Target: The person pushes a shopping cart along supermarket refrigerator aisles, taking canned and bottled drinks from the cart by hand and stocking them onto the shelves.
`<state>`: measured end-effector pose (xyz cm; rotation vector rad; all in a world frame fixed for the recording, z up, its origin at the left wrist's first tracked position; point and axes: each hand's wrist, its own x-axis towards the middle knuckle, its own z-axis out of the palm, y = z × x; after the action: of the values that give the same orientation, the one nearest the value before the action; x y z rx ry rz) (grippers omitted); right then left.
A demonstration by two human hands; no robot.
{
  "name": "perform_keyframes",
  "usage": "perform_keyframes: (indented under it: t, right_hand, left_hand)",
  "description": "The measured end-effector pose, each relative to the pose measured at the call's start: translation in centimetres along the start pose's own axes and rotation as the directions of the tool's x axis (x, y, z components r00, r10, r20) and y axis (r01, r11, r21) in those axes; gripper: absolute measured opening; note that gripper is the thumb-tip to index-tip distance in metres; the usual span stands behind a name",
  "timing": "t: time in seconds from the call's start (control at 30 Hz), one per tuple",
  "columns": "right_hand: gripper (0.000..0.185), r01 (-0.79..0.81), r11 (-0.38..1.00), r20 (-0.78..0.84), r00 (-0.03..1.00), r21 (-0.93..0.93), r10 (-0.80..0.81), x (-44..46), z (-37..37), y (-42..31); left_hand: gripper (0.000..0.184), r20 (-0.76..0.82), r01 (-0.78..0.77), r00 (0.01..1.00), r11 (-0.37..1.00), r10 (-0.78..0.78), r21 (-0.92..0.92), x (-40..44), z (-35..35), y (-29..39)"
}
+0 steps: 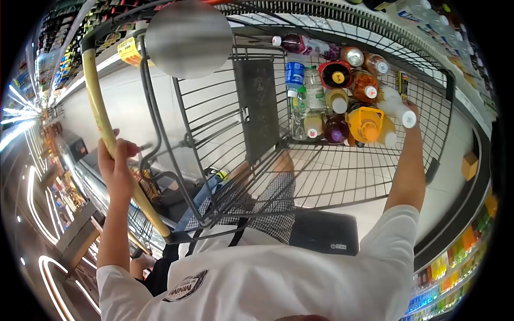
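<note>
The left hand (115, 163) clasps a long yellow cart handle (98, 101); the right hand (412, 108), grip unclear, apparently positions a cloudy white-capped plastic bottle (395, 106), likely needing gentle alignment.

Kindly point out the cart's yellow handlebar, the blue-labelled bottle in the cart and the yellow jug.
Yellow tubular handlebar (98, 97): head view, on its upper bare stretch.
White-capped bottle with blue label (294, 75): head view, on the label.
Yellow plastic jug with orange cap (369, 132): head view, on the cap.
</note>
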<state>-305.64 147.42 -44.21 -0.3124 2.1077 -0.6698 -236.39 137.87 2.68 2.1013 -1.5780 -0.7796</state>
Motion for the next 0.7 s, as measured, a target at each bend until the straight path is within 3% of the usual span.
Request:
perform_keyframes:
  t: [0.13,0.17,0.27,0.4,0.53,0.6,0.63,0.67,0.7]
  right_hand:
    - [0.032,-0.113,0.926,0.084,0.993,0.361,0.089,-9.6,-3.3,-3.6]
    - [0.037,-0.074,0.879,0.085,0.996,0.470,0.039,-13.6,-3.8,-6.1]
    - [0.040,-0.015,0.820,0.001,1.000,0.571,0.018,-20.8,-5.9,-8.9]
    - [0.040,0.177,0.694,-0.074,0.982,0.698,-0.176,-33.2,-6.0,-12.0]
    - [0.049,0.329,0.544,-0.085,0.901,0.772,-0.425,-47.3,-0.4,-12.9]
    - [0.055,0.325,0.527,-0.079,0.897,0.785,-0.436,-54.7,4.6,-14.6]
    - [0.056,0.251,0.596,-0.064,0.946,0.763,-0.317,-58.9,7.3,-17.1]
    - [0.058,0.323,0.567,-0.093,0.913,0.757,-0.397,-59.8,7.8,-17.0]
    - [0.063,0.259,0.600,-0.042,0.936,0.757,-0.350,-62.9,10.4,-18.5]
  left_hand:
    - [0.032,0.051,0.029,0.998,0.993,-0.023,-0.117,0.1,-0.1,-0.3]
    - [0.031,0.060,0.051,0.997,0.988,-0.043,-0.149,0.2,-0.1,-0.3]
    - [0.029,0.119,0.053,0.992,0.977,-0.029,-0.206,0.6,-0.2,-0.4]
    - [0.032,0.204,0.080,0.979,0.939,-0.010,-0.334,0.8,-0.4,-0.1]
    - [0.032,0.279,0.095,0.958,0.854,0.060,-0.512,1.1,-0.3,-0.9]
    - [0.032,0.322,0.075,0.937,0.824,0.134,-0.561,1.1,-0.2,-1.2]
    - [0.033,0.342,0.058,0.922,0.812,0.179,-0.581,1.5,-0.1,-2.0]
    - [0.035,0.365,0.094,0.915,0.787,0.174,-0.610,1.8,-0.3,-2.2]
    - [0.033,0.388,0.095,0.898,0.768,0.209,-0.633,1.9,0.2,-2.1]
